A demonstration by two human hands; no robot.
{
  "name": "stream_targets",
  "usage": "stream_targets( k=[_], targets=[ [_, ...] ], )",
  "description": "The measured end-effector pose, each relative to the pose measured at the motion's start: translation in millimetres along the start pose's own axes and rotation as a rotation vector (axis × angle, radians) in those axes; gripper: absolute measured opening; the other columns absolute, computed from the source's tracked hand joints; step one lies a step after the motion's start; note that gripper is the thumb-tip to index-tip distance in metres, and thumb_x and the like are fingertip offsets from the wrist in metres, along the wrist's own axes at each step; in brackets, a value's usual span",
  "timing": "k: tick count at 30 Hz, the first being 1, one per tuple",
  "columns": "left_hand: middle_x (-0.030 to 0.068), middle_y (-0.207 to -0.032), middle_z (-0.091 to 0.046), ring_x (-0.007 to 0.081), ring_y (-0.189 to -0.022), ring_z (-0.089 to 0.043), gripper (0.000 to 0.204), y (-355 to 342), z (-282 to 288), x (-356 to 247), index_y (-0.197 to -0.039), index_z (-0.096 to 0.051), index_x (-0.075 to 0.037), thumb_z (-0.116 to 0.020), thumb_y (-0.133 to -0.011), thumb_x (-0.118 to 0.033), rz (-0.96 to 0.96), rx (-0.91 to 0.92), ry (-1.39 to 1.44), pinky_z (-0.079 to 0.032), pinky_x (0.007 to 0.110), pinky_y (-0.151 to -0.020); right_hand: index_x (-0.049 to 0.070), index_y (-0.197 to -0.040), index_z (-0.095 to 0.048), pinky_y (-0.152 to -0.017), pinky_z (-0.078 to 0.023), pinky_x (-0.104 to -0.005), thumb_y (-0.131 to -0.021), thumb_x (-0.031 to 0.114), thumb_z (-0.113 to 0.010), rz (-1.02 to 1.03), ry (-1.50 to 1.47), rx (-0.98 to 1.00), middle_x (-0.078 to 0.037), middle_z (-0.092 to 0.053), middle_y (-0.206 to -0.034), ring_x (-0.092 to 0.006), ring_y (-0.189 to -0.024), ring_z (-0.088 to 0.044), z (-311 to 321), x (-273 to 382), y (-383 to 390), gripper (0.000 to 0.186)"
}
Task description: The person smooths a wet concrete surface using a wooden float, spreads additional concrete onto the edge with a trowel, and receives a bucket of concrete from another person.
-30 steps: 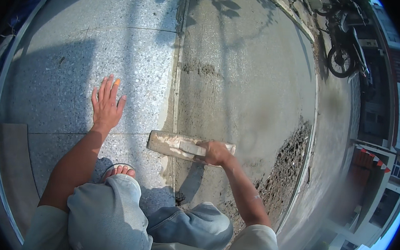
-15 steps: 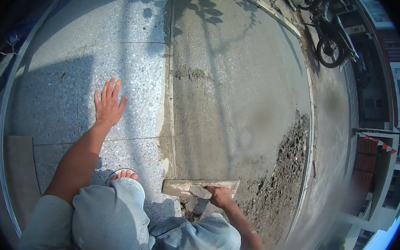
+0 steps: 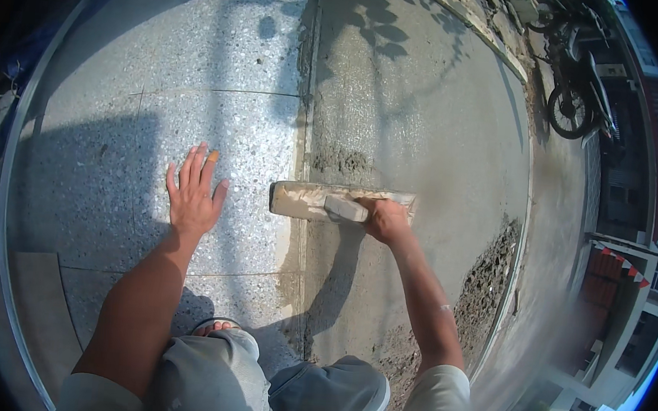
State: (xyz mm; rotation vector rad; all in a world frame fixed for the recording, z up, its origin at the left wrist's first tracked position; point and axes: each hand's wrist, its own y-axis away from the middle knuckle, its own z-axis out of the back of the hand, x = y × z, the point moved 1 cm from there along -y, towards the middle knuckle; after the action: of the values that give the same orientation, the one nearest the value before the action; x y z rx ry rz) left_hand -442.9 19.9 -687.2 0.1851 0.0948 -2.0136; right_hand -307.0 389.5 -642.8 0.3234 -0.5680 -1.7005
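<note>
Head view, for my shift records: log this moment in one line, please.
left hand: palm down, fingers spread over speckled slab | right hand: gripping float | float: spanning seam between slab and grey cement

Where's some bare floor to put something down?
On the speckled grey-white stone floor: beyond the left grip, and from it leftward to the long silver rail. It's crowded where the right grip holds the long, pale, flat float, spanning floor and smooth grey cement, and near the pale-trousered knees. The cement looks wet.
</note>
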Motion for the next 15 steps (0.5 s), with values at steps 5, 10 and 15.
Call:
stream_targets(
  k=[5, 10, 15],
  targets=[
    [0.0028, -0.161, -0.026, 0.0201, -0.149, -0.02, 0.059, -6.5, -2.5, 2.5, -0.148, -0.041, -0.016, -0.05, -0.096, -0.041, 0.02, 0.053, 0.001, -0.006, 0.052, -0.119, 0.026, -0.12, -0.069, -0.079, -0.055, -0.042, -0.08, 0.034, -0.073, 0.023, 0.058, -0.048, -0.01, -0.074, -0.1, -0.0318, -0.092, -0.07, 75.3, 0.2, -109.8, 0.041],
    [0.0054, -0.161, -0.026, 0.0219, -0.149, -0.02, 0.058, -10.2, -1.1, 6.7, -0.146, -0.043, -0.014, -0.051, -0.095, -0.041, 0.009, 0.103, 0.021, -0.006, 0.054, -0.119, 0.021, -0.113, -0.073, -0.084, -0.054, -0.0403, -0.074, 0.023, -0.081, 0.042, -0.139, -0.035, -0.01, -0.074, -0.098, -0.0304, -0.093, -0.071, 133.0, -10.1, -204.5, 0.039],
    [0.0067, -0.16, -0.027, 0.0232, -0.149, -0.02, 0.058, -12.5, -0.9, 11.3, -0.145, -0.044, -0.013, -0.051, -0.095, -0.042, -0.023, 0.114, 0.039, -0.005, 0.055, -0.119, 0.017, -0.111, -0.073, -0.084, -0.053, -0.0405, -0.073, 0.025, -0.083, 0.042, -0.115, -0.151, -0.009, -0.075, -0.101, -0.0294, -0.096, -0.071, 174.3, -19.7, -292.1, 0.04]
  ],
)
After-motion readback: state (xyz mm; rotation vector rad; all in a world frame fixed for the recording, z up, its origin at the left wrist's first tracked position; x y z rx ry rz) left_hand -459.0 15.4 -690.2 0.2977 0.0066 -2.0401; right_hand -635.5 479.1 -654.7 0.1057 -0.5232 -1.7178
